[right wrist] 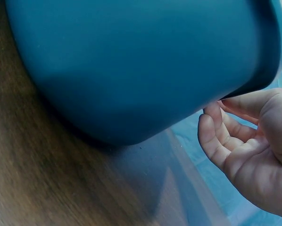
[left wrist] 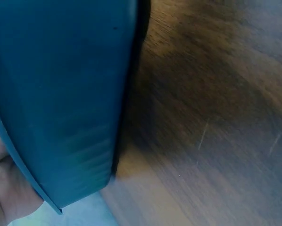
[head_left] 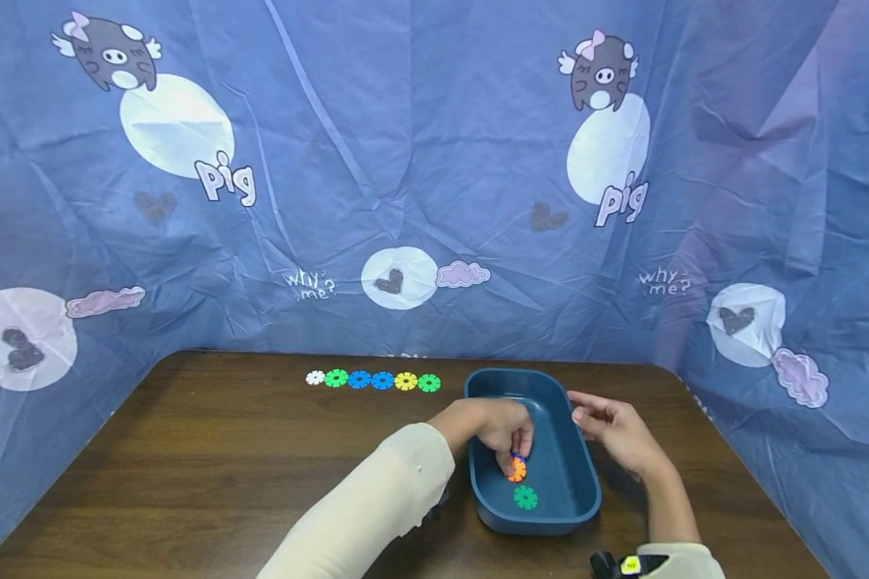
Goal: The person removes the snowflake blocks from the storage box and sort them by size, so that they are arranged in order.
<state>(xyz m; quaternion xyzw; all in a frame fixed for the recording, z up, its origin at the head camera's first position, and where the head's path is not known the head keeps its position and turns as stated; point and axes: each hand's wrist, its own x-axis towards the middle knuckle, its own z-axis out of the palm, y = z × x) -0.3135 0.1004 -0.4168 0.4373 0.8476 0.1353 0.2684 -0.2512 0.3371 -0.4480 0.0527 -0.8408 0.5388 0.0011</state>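
A deep blue plastic tub (head_left: 590,486) stands on the table. Inside it, my left hand (head_left: 503,426) pinches an orange snowflake disc (head_left: 517,470) between thumb and fingers; a bit of dark blue shows just behind it. A green snowflake disc (head_left: 525,498) lies on the tub's floor nearer to me. My right hand (head_left: 619,430) touches the tub's right side from outside, near the rim; the right wrist view shows its fingers (right wrist: 211,136) bent loosely against the outer wall. In the left wrist view, the tub's wall hides most of the left hand.
Left of the tub, at the back of the brown wooden table (head_left: 224,450), runs a row of several snowflake discs: a white one (head_left: 315,377), greens, blues and a yellow one (head_left: 405,381). A blue printed cloth (head_left: 420,161) hangs behind the table and along both sides.
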